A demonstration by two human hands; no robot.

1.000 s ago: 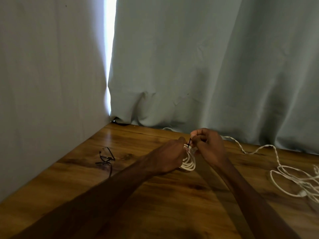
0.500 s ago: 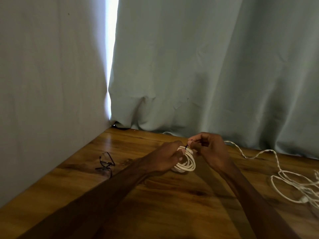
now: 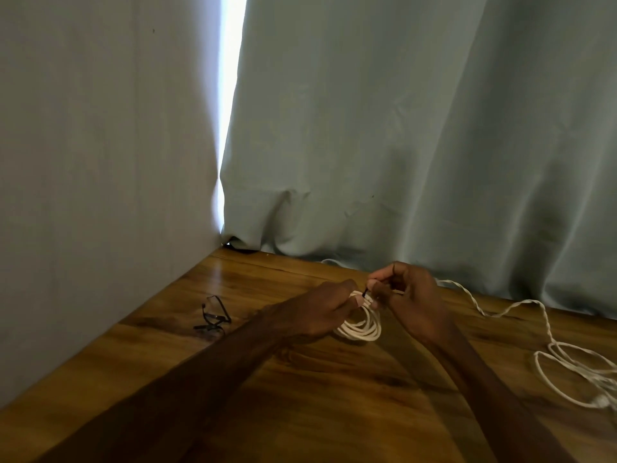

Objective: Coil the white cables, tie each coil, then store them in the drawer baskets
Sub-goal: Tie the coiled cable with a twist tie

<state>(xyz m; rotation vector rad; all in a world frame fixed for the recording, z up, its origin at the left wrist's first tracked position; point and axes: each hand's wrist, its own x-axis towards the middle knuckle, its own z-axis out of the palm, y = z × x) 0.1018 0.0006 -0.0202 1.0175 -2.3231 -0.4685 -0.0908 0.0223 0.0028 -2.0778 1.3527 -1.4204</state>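
Note:
A small coil of white cable (image 3: 365, 325) rests on the wooden table (image 3: 334, 406) between my hands. My left hand (image 3: 317, 312) grips the coil's top from the left. My right hand (image 3: 409, 295) pinches a thin black tie (image 3: 366, 292) that sticks up at the top of the coil. A second white cable (image 3: 547, 332) lies loose and tangled across the right side of the table, running back to the curtain. No drawer or basket is in view.
Several loose black ties (image 3: 213, 317) lie on the table to the left of my hands. A grey wall (image 3: 100, 178) bounds the table on the left and a grey-blue curtain (image 3: 417, 128) hangs along its far edge.
Both hands have stayed together at the coil's top with the black tie. The coil has sunk from under my hands to lie lower on the table, more in sight.

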